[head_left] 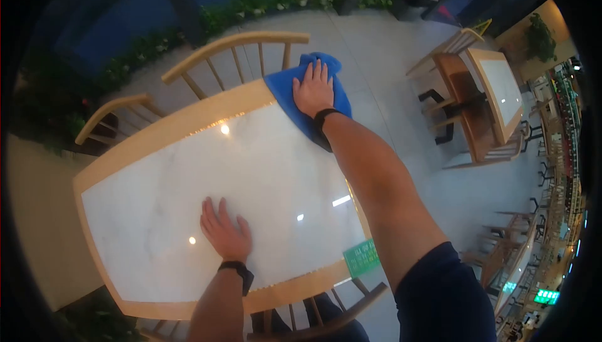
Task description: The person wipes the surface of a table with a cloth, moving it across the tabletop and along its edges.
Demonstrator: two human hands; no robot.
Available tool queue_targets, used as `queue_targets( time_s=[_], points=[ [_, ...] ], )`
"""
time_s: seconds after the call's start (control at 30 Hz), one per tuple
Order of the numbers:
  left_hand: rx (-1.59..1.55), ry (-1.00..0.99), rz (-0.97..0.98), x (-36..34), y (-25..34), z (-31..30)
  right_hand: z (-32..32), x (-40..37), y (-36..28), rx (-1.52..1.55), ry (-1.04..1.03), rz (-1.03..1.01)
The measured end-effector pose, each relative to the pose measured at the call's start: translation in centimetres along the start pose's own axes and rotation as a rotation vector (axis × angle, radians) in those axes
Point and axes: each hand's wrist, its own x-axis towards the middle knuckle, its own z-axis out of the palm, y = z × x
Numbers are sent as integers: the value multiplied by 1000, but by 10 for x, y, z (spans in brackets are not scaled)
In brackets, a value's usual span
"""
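Your right hand lies flat on the cloth at the far right corner of the table, and your left hand lies flat on the table close to its near edge, well apart from the cloth. A chair and a second chair stand side by side behind the table's far edge. A third chair stands at its near edge, a small sign sits on its near right corner, and another table stands well off to its right.
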Motion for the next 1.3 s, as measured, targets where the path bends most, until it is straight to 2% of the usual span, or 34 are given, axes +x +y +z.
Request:
queue_targets(
  time_s=[0.07, 0.13, 0.27, 0.37, 0.47, 0.57, 0.7, 0.77, 0.83, 0.9, 0.93, 1.03, 1.1, 1.13, 1.2, 1.23, 1.3],
  points=[
    [8, 21, 14, 1, -2, 3, -7, -24, 8, 5, 21, 2],
    [18, 46, 32, -1, -2, 4, -26, -83, 23, 13, 20, -19],
    [4, 15, -3, -1, 1, 2, -86, -258, 70, -4, -140, -32],
    [-16, -5, -32, -3, -1, 3, -124, -395, 105, -73, -322, 55],
    [-27, -42, -55, -3, 2, 0, -145, -463, 132, -76, -440, 2],
    [-27, -32, -60, 1, 0, 1, -135, -402, 137, -36, -381, -158],
    [-38, -31, -59, 4, 3, -3, -83, -211, 117, 25, -198, -347],
    [-43, -41, -63, 3, 2, -5, -48, -108, 95, 61, -105, -363],
    [-49, -45, -59, 6, 3, -6, -10, -18, 73, -49, -48, -324],
    [-39, -70, -66, 4, 2, -8, 3, 27, 44, -12, -48, -139],
    [-39, -70, -66, 8, 3, -7, 3, 38, 37, -12, -55, -122],
    [-42, -83, -67, 7, 3, -12, -7, 35, 31, -12, -70, -90],
    [-44, -69, -61, 9, 6, -14, -2, 6, 45, -42, 44, -125],
    [-42, -66, -63, 6, 6, -13, -15, -20, 50, 66, 15, -111],
    [-45, -52, -55, 4, 6, -13, -42, -81, 63, 7, -37, -144],
    [-49, -44, -51, 2, 5, -12, -53, -119, 74, 74, -24, -145],
    [-57, -28, -43, 1, 4, -9, -83, -209, 91, 140, -76, -41]
  ],
)
